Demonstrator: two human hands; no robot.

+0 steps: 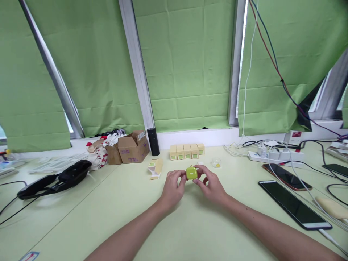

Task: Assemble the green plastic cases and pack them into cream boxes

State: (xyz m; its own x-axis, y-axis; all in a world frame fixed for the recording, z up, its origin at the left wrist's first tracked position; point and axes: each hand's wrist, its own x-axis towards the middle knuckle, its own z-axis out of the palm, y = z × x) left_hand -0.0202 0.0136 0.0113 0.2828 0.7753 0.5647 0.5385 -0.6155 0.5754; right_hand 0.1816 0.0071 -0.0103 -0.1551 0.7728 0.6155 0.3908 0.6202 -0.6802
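Note:
Between my two hands is a small yellow-green case [191, 173] with rounded corners and a small loop on top. The fingers of my left hand [174, 185] pinch its left side. My right hand [210, 181] grips its right side between thumb and fingers. Behind the case, a row of several small cream boxes [187, 152] with green labels stands near the wall. An opened cream box [155, 169] lies to the left of my hands. A small clear container [216, 162] with something yellow in it sits behind my right hand, and a small white item is partly hidden by that hand.
Cardboard boxes [133, 148] and a black cylinder [153, 141] stand at the back left. A black strapped device [58, 179] lies at the left. Two phones, a tablet-sized one [293, 203] nearer, a power strip [277, 156] and tangled cables occupy the right.

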